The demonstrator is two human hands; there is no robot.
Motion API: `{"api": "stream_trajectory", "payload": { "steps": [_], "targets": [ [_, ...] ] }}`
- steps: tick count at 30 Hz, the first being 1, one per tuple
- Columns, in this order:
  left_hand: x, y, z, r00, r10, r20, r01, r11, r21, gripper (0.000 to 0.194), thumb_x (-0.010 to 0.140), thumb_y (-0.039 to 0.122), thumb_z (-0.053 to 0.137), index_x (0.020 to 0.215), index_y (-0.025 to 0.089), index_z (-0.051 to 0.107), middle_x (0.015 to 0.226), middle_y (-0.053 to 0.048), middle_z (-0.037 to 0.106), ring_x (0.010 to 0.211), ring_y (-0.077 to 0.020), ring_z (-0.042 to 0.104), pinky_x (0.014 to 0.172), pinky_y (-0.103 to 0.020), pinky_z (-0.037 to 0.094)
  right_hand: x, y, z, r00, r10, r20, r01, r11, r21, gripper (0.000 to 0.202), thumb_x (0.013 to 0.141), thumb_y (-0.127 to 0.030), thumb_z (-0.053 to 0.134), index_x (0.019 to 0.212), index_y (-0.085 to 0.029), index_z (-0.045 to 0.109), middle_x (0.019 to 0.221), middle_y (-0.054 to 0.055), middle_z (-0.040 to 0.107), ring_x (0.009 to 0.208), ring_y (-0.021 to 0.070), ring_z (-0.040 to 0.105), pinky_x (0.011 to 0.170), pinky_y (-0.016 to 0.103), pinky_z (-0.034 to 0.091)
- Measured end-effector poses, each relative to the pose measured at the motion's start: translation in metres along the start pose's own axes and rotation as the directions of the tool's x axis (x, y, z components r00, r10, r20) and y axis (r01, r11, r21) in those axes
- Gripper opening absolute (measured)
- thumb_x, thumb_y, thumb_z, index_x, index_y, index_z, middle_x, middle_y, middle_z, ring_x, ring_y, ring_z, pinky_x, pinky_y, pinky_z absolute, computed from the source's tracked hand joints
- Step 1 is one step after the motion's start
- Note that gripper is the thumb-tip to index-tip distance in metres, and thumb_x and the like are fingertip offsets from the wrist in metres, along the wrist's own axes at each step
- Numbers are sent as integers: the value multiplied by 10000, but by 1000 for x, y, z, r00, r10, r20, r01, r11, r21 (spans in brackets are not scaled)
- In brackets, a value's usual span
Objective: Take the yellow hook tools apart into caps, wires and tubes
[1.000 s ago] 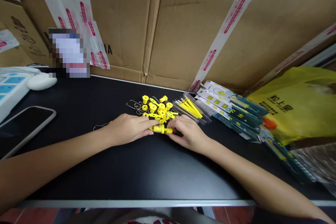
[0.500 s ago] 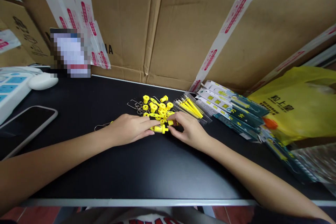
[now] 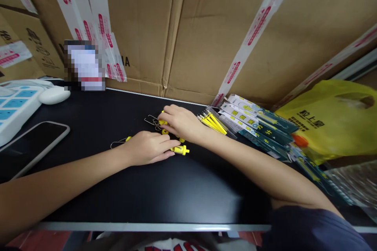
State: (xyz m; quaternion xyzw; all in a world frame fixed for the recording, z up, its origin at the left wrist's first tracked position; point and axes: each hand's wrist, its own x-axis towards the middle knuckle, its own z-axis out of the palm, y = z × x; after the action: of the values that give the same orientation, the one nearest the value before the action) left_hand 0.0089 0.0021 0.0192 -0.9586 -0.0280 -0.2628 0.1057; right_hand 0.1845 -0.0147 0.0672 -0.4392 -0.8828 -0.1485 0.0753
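Between the thumb and fingers of my left hand [image 3: 151,148] is a yellow cylindrical piece [image 3: 181,150], its knobbed end pointing right, low over the black table. A thin wire loop [image 3: 118,142] sticks out to the left of that hand. My right hand [image 3: 176,122] reaches over the pile of small yellow parts, its fingertips closed at a yellow part [image 3: 162,122] on the pile's left side. Most of the pile is hidden under this hand. Bent metal wires [image 3: 151,120] lie just left of its fingertips.
Yellow sticks [image 3: 215,121] in clear plastic lie right of the pile, beside printed packages [image 3: 259,123] and a yellow bag [image 3: 332,121]. At the left are a phone [image 3: 35,147], a power strip [image 3: 19,106] and a white mouse [image 3: 54,95]. Cardboard [image 3: 224,27] stands behind.
My right hand has moved left and away from me, from beside the yellow cylinder to over the pile. My left hand still holds the cylinder. The view has shifted slightly.
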Motion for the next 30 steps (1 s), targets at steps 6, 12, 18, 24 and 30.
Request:
{"api": "stream_trajectory", "payload": {
  "steps": [6, 12, 18, 24, 30],
  "targets": [
    [0, 0, 0, 1000, 16, -16, -16, 1000, -14, 287, 931, 342, 430, 1102, 200, 612, 906, -5, 694, 775, -129, 650, 636, -226, 485, 28, -7, 16, 990, -118, 72, 119, 993, -9, 143, 889, -253, 529, 959, -160, 611, 916, 70, 557, 810, 194, 489, 642, 301, 344],
    [-1, 0, 1, 1000, 18, -22, -18, 1000, -16, 288, 932, 345, 429, 1101, 198, 609, 882, -6, 700, 748, -127, 654, 607, -224, 473, 37, -10, 14, 969, -225, 97, 232, 971, -60, 120, 897, -124, 472, 953, -142, 576, 892, 74, 575, 818, 202, 499, 642, 308, 374],
    [0, 0, 0, 998, 41, -41, -41, 999, 5, 272, 922, 340, 452, 1089, 204, 619, 882, 10, 708, 733, -120, 657, 606, -226, 469, 44, -15, 12, 964, -222, 145, 228, 973, -25, 135, 890, -81, 469, 948, -147, 570, 907, 74, 596, 842, 203, 520, 638, 297, 403],
    [0, 0, 0, 999, 21, -30, -20, 1000, 23, 278, 923, 349, 444, 1095, 213, 615, 848, 16, 699, 729, -128, 652, 582, -231, 458, 44, -5, 12, 960, -229, 162, 220, 973, 73, 131, 835, -121, 556, 958, -148, 591, 864, 62, 602, 804, 193, 540, 626, 295, 415],
    [-1, -1, 1, 1000, -22, -11, 22, 1000, 18, 278, 935, 342, 413, 1095, 222, 607, 848, 14, 692, 709, -104, 639, 577, -200, 441, 16, 4, -44, 965, -75, -250, 137, 962, 237, 186, 935, -262, 439, 934, -157, 592, 920, 64, 592, 868, 159, 541, 777, 319, 460]
  ]
}}
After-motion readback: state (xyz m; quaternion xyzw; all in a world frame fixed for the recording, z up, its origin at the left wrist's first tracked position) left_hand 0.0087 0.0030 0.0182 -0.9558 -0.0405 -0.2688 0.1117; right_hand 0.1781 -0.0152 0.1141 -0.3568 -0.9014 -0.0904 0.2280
